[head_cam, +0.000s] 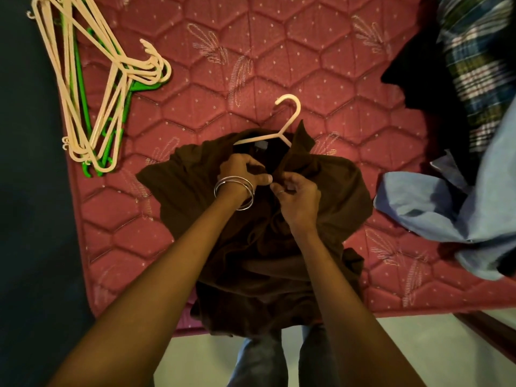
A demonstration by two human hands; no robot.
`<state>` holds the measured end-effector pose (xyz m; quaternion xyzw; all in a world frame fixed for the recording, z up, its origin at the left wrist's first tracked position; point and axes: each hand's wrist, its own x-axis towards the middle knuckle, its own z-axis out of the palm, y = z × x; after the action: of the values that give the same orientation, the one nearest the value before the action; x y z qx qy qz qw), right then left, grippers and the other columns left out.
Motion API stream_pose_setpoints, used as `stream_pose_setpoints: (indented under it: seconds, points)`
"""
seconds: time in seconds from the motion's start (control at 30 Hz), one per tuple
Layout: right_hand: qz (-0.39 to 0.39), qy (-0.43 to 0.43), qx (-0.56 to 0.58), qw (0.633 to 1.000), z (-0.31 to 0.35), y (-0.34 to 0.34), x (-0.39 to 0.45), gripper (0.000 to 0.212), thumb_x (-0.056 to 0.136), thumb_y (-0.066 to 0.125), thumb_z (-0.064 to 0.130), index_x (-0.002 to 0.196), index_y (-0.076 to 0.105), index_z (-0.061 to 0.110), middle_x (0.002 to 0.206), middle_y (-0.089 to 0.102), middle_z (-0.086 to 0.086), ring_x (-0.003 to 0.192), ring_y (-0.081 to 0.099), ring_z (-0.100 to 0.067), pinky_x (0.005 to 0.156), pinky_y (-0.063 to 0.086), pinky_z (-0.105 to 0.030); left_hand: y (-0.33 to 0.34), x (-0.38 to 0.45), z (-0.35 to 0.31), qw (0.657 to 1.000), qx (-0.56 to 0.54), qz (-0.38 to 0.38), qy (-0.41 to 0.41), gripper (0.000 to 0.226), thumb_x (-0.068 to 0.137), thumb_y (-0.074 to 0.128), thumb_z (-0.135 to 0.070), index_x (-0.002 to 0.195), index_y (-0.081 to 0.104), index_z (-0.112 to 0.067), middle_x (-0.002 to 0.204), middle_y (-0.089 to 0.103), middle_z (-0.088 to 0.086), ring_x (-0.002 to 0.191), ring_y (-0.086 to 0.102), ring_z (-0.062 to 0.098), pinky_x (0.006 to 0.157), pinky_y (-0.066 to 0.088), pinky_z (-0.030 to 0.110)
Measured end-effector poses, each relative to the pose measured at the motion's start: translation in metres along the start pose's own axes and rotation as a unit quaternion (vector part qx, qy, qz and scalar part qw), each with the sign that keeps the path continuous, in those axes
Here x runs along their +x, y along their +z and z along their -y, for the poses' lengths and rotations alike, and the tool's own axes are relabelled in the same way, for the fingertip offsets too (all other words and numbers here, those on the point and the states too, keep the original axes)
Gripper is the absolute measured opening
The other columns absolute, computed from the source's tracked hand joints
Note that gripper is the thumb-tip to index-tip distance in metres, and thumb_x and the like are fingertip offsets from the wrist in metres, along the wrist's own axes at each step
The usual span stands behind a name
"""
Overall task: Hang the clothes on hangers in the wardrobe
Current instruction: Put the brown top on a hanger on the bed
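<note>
Brown shirt (pixel 279 219) at centre of bed (pixel 195 107), hanger (pixel 282 129) at its 12 o'clock, inside collar. Both hands, left hand (pixel 240 174) & right hand (pixel 296 196), pinch placket fabric. Risk: tugging may drag hanger out of neck opening.

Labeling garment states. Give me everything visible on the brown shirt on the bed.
The brown shirt is dark, soft-looking fabric, crumpled and lying on the pink quilted mattress, its lower part hanging over the bed edge. A cream plastic hanger sits inside its neck, hook out toward the bed's middle; a label shows at the collar. The left hand and right hand pinch the front opening below the collar.
</note>
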<state>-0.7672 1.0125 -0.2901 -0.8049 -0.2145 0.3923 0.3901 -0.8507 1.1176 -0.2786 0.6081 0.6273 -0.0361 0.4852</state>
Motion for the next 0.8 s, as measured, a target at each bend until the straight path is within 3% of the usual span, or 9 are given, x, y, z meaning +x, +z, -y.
stream_pose_setpoints:
  seconds: [0.07,0.17,0.33,0.47,0.57,0.67,0.8]
  points:
    - [-0.017,-0.012,-0.029,0.999,0.003,0.001,0.000,0.031,0.083,0.073,0.011,0.113,0.068,0.006,0.104,0.070,-0.001,0.094,0.063,-0.004,0.081,0.049,-0.008,0.004,-0.002,-0.001,0.999,-0.024,-0.008,-0.021,0.027,0.066,0.085,-0.019,0.085,0.067,-0.016,0.085,0.063,-0.001,0.077,0.056,0.014,0.070,0.046,0.027]
    - [-0.017,-0.023,-0.040,0.999,0.004,-0.001,0.000,0.032,0.084,0.072,0.010,0.115,0.067,0.005,0.104,0.069,0.000,0.091,0.059,0.000,0.076,0.044,0.000,0.005,-0.001,0.000,0.997,-0.059,-0.011,-0.049,0.027,0.067,0.084,-0.015,0.084,0.064,-0.018,0.099,0.067,0.008,0.092,0.063,0.023,0.076,0.051,0.030]
    - [-0.003,-0.002,0.011,1.000,0.002,0.001,0.000,0.029,0.084,0.071,0.010,0.112,0.068,0.002,0.098,0.072,-0.007,0.084,0.069,-0.010,0.077,0.059,-0.030,0.012,-0.005,-0.002,0.995,-0.047,-0.058,-0.060,0.032,0.071,0.082,-0.018,0.096,0.063,-0.013,0.108,0.064,0.007,0.098,0.060,0.024,0.078,0.049,0.031]
    - [0.031,0.077,0.175,0.981,0.003,-0.004,0.000,0.022,0.094,0.056,0.003,0.114,0.063,-0.005,0.097,0.069,-0.017,0.088,0.070,-0.024,0.077,0.060,-0.035,0.011,-0.006,0.000,0.997,-0.019,-0.066,-0.042,0.039,0.068,0.084,-0.021,0.095,0.056,-0.013,0.102,0.060,0.006,0.096,0.060,0.028,0.086,0.051,0.041]
    - [0.059,0.111,0.263,0.956,0.000,-0.012,0.003,0.017,0.091,0.057,-0.004,0.105,0.064,-0.008,0.094,0.068,-0.023,0.085,0.071,-0.031,0.075,0.060,-0.039,0.010,-0.005,0.003,0.999,0.003,-0.041,-0.029,0.041,0.069,0.083,-0.022,0.093,0.050,-0.016,0.099,0.055,0.002,0.095,0.058,0.027,0.084,0.050,0.039]
    - [0.066,0.123,0.273,0.952,0.001,-0.012,0.002,0.011,0.084,0.065,-0.006,0.096,0.067,-0.005,0.091,0.069,-0.022,0.083,0.072,-0.032,0.073,0.060,-0.040,0.009,-0.004,0.004,0.999,0.003,-0.013,-0.033,0.041,0.072,0.080,-0.020,0.100,0.052,-0.013,0.102,0.053,0.003,0.087,0.051,0.020,0.074,0.043,0.031]
    - [0.069,0.138,0.249,0.956,0.003,-0.008,0.008,0.009,0.083,0.067,-0.003,0.093,0.068,-0.002,0.092,0.069,-0.020,0.083,0.072,-0.029,0.070,0.061,-0.038,0.004,0.000,0.006,0.998,-0.037,0.019,-0.057,0.036,0.075,0.079,-0.018,0.101,0.054,-0.012,0.104,0.052,0.003,0.094,0.052,0.020,0.079,0.044,0.031]
